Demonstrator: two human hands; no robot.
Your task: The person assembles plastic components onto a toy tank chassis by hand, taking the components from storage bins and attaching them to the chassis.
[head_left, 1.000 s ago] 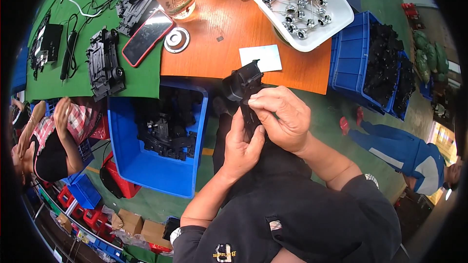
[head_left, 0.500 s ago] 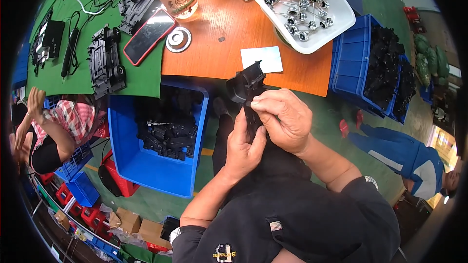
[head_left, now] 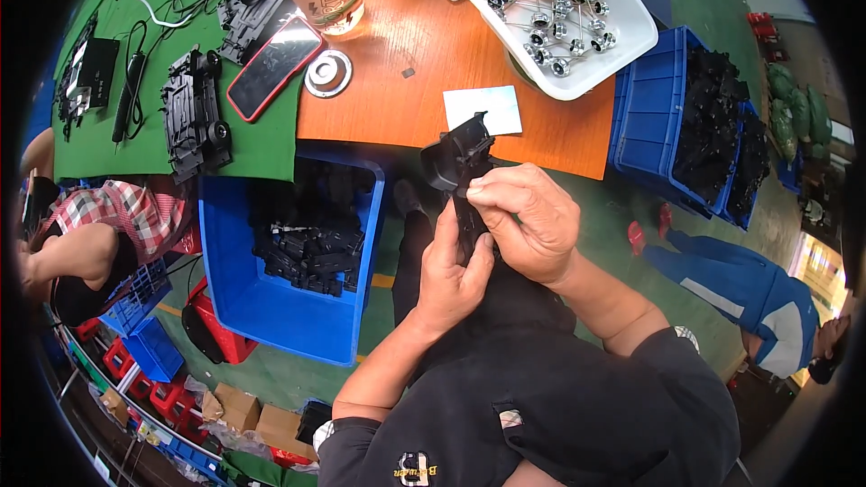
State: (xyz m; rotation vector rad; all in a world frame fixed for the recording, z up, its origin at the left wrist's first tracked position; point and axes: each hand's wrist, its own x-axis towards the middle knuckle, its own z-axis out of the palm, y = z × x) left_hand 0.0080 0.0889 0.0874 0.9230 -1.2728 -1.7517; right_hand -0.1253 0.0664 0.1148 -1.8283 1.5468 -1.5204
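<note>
Holding black part (head_left: 444, 162) by desk (head_left: 388, 99) edge. Left hand (head_left: 451, 275) clamped on its low end, likely to keep it still. Right hand (head_left: 528, 221): fingers pinched together at it; cannot tell on what.

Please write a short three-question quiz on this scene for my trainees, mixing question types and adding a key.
1. True or false: the white tub holds metallic wheels on thin axles.

2. Multiple choice: what does the left hand hold?
a) a smartphone
b) a black plastic part
c) a water bottle

3. Fill in the blank: a black wheeled chassis lies on the ____ cloth.

Key:
1. True
2. b
3. green
</note>
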